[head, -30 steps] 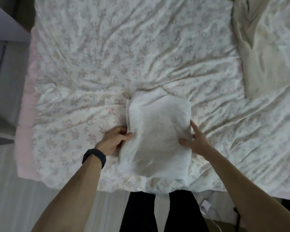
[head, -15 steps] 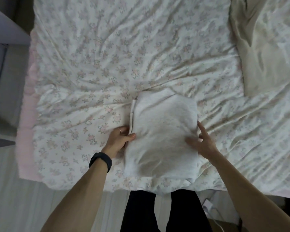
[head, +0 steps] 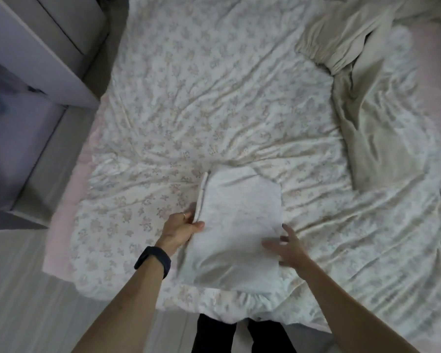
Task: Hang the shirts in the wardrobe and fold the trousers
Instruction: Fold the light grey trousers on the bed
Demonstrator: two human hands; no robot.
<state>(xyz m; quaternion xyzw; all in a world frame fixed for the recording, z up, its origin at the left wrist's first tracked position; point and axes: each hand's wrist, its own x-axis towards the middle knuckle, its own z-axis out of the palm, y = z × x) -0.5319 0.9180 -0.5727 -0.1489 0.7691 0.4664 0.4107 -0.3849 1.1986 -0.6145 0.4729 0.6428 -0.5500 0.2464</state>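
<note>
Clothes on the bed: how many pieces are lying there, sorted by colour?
Pale grey: 1, the folded garment, whose edge the left hand grips.
Beige: 1, the beige garment, lying crumpled and unfolded.
Total: 2

Black wristband [head: 153, 261], finger ring [head: 184, 214], dark trousers [head: 214, 335].

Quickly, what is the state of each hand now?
Left hand: grips the left edge of the folded pale garment.
Right hand: open, spread at the garment's right edge.
</note>
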